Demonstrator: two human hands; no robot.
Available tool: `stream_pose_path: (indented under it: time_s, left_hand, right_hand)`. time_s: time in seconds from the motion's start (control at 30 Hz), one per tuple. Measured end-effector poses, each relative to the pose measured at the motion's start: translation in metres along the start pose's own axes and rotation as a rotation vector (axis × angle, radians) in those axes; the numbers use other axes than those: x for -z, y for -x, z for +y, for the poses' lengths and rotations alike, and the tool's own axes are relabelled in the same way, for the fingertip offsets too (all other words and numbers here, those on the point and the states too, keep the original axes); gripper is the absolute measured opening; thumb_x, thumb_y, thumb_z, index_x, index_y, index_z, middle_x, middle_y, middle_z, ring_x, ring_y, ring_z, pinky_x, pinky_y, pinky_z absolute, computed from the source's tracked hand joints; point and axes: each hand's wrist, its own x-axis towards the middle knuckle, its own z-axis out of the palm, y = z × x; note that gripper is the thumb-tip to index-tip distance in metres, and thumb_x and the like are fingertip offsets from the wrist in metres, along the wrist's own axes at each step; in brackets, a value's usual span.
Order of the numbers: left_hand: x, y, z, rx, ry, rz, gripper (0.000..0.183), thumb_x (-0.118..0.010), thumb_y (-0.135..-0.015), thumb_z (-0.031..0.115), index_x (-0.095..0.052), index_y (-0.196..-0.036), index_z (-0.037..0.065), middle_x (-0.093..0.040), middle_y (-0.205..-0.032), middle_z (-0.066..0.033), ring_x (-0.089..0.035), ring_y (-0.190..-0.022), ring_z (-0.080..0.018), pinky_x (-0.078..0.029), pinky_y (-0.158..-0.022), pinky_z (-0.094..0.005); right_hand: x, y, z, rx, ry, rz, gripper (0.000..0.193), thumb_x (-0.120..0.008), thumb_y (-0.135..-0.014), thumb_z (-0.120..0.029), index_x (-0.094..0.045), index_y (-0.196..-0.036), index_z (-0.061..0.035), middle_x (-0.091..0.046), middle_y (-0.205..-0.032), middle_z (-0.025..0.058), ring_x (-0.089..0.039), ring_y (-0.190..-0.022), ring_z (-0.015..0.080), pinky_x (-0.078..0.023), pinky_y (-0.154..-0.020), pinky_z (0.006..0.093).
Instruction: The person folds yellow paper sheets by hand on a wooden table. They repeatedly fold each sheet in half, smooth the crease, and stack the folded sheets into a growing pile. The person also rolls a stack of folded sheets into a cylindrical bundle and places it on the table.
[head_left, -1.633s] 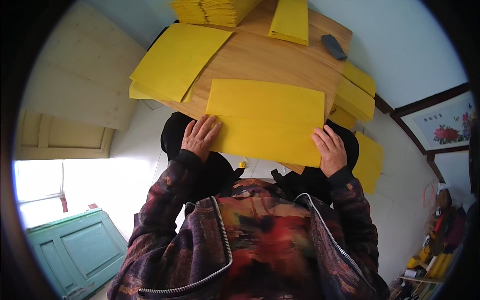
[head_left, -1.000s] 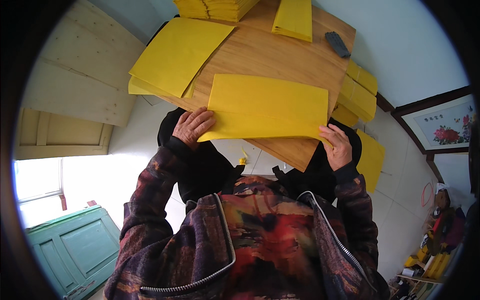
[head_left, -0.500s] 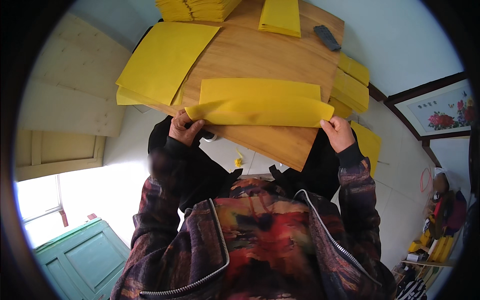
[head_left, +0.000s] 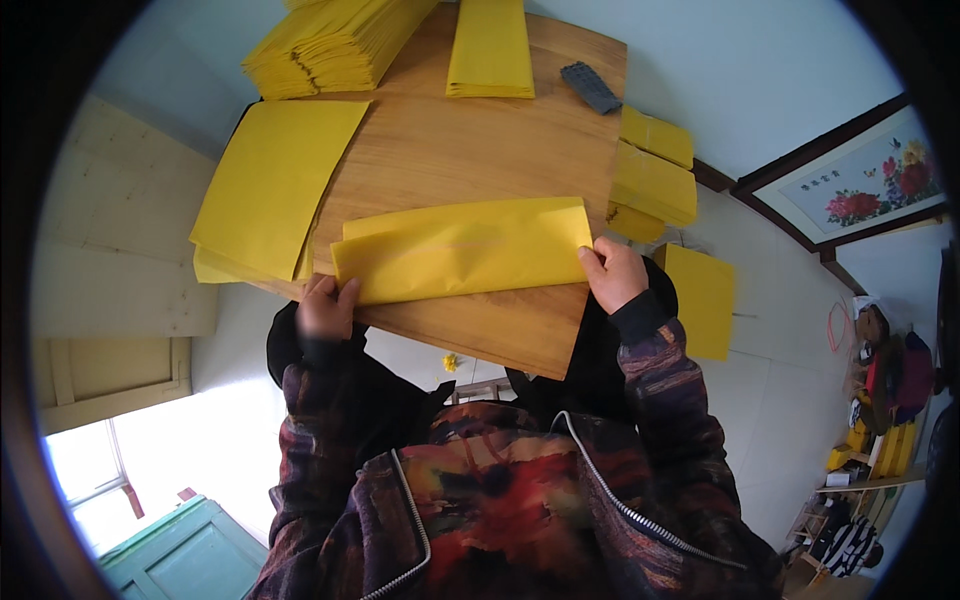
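A folded yellow paper sheet (head_left: 460, 255) lies as a long strip across the near part of the wooden table, its near flap turned up over the back layer. My left hand (head_left: 328, 308) pinches its near left corner, thumb on the paper. At the right end, my right hand (head_left: 616, 276) grips the edge with the thumb on top and the fingers curled out of sight beneath. A wider stack of flat yellow sheets (head_left: 280, 180) rests just beyond my left hand, overhanging the table's left edge.
A thick pile of folded yellow sheets (head_left: 335, 45) and a narrower folded stack (head_left: 490, 50) sit at the far side. Near the far right corner lies a dark grey block (head_left: 590, 88). Yellow bundles (head_left: 650, 180) stand beyond the table's right edge (head_left: 605, 150).
The near edge of the sheet, raised and curled before, now lies flatter over the back layer. Both hands still hold its ends. The whole view has shifted, showing more of the table's far side.
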Motion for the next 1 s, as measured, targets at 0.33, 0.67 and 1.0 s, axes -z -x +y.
stream_pose_path:
  time_s: [0.33, 0.67, 1.0]
  left_hand:
    - [-0.010, -0.004, -0.004, -0.023, -0.142, 0.078, 0.037, -0.073, -0.077, 0.028, -0.052, -0.063, 0.001, -0.053, -0.074, -0.0118, -0.052, -0.076, -0.0336, -0.042, -0.069, -0.0434]
    - [-0.008, -0.004, 0.000, -0.062, -0.185, 0.083, 0.039, -0.072, -0.078, 0.032, -0.054, -0.062, 0.001, -0.054, -0.075, -0.0118, -0.052, -0.080, -0.0349, -0.042, -0.070, -0.0452]
    - [-0.009, -0.001, 0.009, -0.015, -0.273, 0.088, 0.030, -0.074, -0.074, 0.031, -0.062, -0.066, 0.005, -0.058, -0.077, -0.0093, -0.054, -0.083, -0.0337, -0.042, -0.071, -0.0446]
  right_hand:
    - [-0.003, 0.007, -0.001, -0.089, 0.070, 0.017, 0.029, -0.060, -0.087, -0.028, -0.056, -0.073, -0.0025, -0.060, -0.076, 0.0148, -0.059, -0.075, 0.0368, -0.046, -0.064, 0.0470]
    - [-0.007, 0.008, 0.001, -0.123, 0.076, 0.026, 0.033, -0.059, -0.088, -0.031, -0.054, -0.071, -0.0027, -0.062, -0.076, 0.0168, -0.060, -0.075, 0.0392, -0.046, -0.063, 0.0494]
    - [-0.013, 0.007, 0.009, -0.082, 0.083, 0.063, 0.036, -0.058, -0.089, -0.032, -0.051, -0.071, -0.0021, -0.058, -0.073, 0.0210, -0.056, -0.074, 0.0435, -0.043, -0.061, 0.0506]
